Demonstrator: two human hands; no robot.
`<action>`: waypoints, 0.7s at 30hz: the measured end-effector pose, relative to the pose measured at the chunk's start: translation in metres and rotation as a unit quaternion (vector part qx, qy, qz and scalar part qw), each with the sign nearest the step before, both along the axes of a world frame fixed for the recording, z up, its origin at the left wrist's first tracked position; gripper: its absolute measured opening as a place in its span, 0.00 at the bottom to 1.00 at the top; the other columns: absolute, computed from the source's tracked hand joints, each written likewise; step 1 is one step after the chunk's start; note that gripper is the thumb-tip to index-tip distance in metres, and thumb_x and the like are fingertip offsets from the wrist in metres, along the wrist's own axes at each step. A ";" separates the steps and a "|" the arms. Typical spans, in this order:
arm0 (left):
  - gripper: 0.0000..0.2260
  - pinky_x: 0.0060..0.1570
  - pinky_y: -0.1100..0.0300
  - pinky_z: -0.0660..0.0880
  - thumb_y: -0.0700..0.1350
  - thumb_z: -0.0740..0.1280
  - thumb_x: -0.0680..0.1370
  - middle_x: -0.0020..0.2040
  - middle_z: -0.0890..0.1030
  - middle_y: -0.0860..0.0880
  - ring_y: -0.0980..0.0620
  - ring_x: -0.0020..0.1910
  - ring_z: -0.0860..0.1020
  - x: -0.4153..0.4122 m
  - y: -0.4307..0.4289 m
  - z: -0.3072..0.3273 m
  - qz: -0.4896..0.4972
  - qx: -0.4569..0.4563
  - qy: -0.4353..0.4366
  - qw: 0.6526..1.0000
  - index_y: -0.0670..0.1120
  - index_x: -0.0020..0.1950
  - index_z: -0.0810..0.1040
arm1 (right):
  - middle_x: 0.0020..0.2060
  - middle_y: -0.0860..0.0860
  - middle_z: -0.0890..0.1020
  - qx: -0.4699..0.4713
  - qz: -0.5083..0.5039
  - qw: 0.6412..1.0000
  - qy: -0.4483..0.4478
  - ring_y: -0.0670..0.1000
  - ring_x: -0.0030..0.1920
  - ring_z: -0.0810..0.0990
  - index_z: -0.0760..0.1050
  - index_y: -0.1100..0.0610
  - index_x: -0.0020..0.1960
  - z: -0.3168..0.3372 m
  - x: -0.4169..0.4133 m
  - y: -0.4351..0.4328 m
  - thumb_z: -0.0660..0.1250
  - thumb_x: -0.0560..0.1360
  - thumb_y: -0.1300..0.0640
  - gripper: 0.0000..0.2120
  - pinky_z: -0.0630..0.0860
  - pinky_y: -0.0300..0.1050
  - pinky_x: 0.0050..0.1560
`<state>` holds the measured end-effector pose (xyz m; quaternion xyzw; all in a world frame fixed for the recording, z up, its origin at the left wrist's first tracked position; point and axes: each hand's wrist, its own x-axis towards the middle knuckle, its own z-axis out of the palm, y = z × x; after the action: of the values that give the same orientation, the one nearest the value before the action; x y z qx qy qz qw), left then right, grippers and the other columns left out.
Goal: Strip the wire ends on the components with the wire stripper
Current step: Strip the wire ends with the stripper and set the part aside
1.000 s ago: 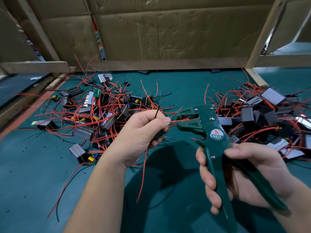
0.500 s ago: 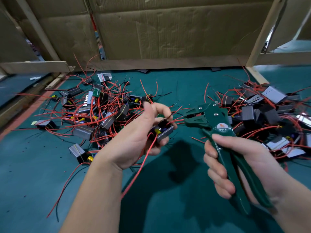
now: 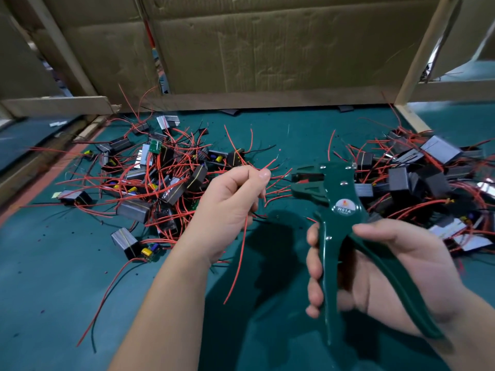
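Red wire (image 3: 270,163) pinched in L hand (image 3: 230,199), R hand (image 3: 396,263) fingers (image 3: 313,263) curled round stripper (image 3: 337,194).

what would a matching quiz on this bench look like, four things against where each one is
Things:
1 wire stripper
2 red wire end
3 left heap of components
4 cardboard sheet

Places:
A lying on the green mat
B gripped by the right hand
C upright behind the mat
D pinched by the left hand

Pairs: 1-B; 2-D; 3-A; 4-C
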<state>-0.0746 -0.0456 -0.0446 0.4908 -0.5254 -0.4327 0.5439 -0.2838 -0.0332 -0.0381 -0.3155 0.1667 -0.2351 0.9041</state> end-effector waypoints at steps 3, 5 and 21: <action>0.14 0.29 0.62 0.62 0.52 0.64 0.74 0.31 0.68 0.51 0.56 0.30 0.65 -0.002 0.000 -0.002 0.008 -0.015 -0.051 0.999 0.47 0.31 0.70 | 0.43 0.66 0.77 -0.001 0.043 0.998 -0.040 0.66 0.43 0.78 0.75 0.65 0.55 -0.003 0.003 0.003 0.68 0.71 0.55 0.17 0.75 0.61 0.47; 0.14 0.32 0.58 0.61 0.52 0.64 0.74 0.31 0.69 0.54 0.56 0.32 0.66 -0.002 0.000 -0.003 0.007 -0.020 -0.072 0.997 0.47 0.31 0.71 | 0.43 0.66 0.77 0.005 0.050 0.997 -0.053 0.65 0.44 0.79 0.74 0.66 0.55 -0.003 0.003 0.003 0.66 0.72 0.56 0.17 0.76 0.60 0.48; 0.14 0.28 0.66 0.64 0.58 0.59 0.78 0.33 0.74 0.57 0.59 0.30 0.69 -0.007 0.003 -0.001 -0.025 -0.010 -0.072 0.997 0.54 0.37 0.77 | 0.28 0.60 0.72 -0.018 -0.052 0.996 0.070 0.57 0.24 0.74 0.75 0.60 0.37 -0.001 0.008 0.010 0.69 0.62 0.53 0.10 0.75 0.50 0.29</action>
<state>-0.0820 -0.0422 -0.0455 0.5014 -0.5796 -0.4048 0.4988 -0.2754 -0.0230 -0.0392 -0.3385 0.2417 -0.2625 0.8707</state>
